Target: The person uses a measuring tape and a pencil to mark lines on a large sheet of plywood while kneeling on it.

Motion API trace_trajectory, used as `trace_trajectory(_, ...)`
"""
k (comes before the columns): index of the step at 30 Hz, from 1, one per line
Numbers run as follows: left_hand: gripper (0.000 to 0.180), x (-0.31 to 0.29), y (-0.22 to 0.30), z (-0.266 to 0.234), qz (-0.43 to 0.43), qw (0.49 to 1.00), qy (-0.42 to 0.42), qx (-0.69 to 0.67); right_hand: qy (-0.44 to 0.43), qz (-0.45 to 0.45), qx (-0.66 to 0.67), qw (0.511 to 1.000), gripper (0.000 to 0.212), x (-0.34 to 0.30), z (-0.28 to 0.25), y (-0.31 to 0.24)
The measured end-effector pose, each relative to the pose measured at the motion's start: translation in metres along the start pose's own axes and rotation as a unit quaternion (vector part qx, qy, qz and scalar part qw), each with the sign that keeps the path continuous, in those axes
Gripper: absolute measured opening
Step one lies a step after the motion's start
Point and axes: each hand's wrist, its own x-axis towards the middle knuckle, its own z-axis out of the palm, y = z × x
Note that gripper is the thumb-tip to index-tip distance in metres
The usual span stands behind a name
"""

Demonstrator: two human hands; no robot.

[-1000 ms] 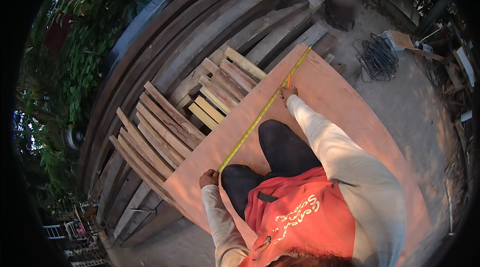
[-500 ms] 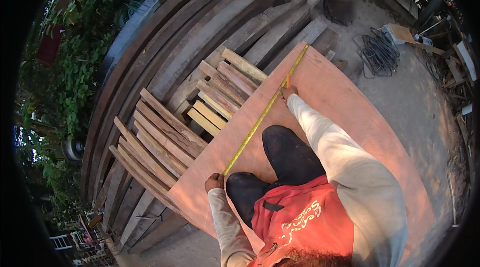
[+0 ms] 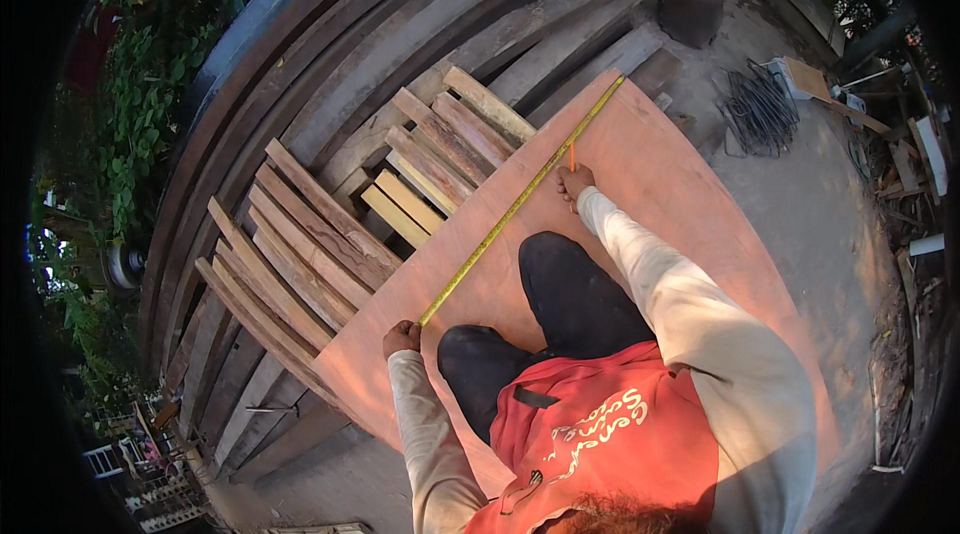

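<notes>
A yellow measuring tape (image 3: 522, 202) is stretched straight across a reddish plywood sheet (image 3: 700, 224), from my left hand to near the sheet's far corner. My left hand (image 3: 402, 337) is closed on the tape's near end, by the sheet's left edge; whatever else lies inside the fist is hidden. In my right hand (image 3: 575, 183) is an orange pencil (image 3: 572, 156), held upright, its upper end beside the tape. The right fingers rest just to the right of the tape, close over the plywood. My knees, in dark trousers, press on the sheet between both hands.
Short sawn timber pieces (image 3: 310, 234) lie left of the plywood, beside its edge. Long heavy beams (image 3: 400, 54) are stacked beyond them. A cut log (image 3: 691, 2) stands at the back, with a bundle of dark wire (image 3: 760, 114) to its right. Scrap wood lines the right side.
My right hand has shifted slightly away from the tape, and more of the pencil shows. My left hand still grips the tape's near end. The whole view has shifted a little.
</notes>
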Motion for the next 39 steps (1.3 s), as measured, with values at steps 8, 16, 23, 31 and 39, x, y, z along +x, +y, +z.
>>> trace_trajectory(8, 0.03, 0.004, -0.102, -0.022, -0.044, 0.999, -0.025, -0.012, -0.081, 0.047, 0.076, 0.993, 0.025, -0.065, -0.116, 0.024)
trace_trajectory(16, 0.033, 0.02, -0.153, -0.032, -0.097, 0.993, 0.018, 0.057, -0.008, 0.086, -0.037, 0.996, 0.031, -0.103, -0.203, 0.073)
trace_trajectory(23, 0.032, 0.041, -0.139, -0.058, -0.135, 0.982, 0.017, 0.129, -0.024, 0.092, -0.015, 0.995, 0.03, -0.098, -0.198, 0.07)
trace_trajectory(31, 0.033, 0.058, -0.136, -0.063, -0.146, 0.972, 0.014, 0.181, -0.068, -0.03, -0.091, 0.993, 0.041, -0.128, -0.135, 0.013)
trace_trajectory(39, 0.033, 0.079, -0.149, -0.073, -0.16, 0.971, -0.037, 0.173, -0.092, -0.098, 0.001, 0.991, 0.049, -0.141, -0.062, -0.01)
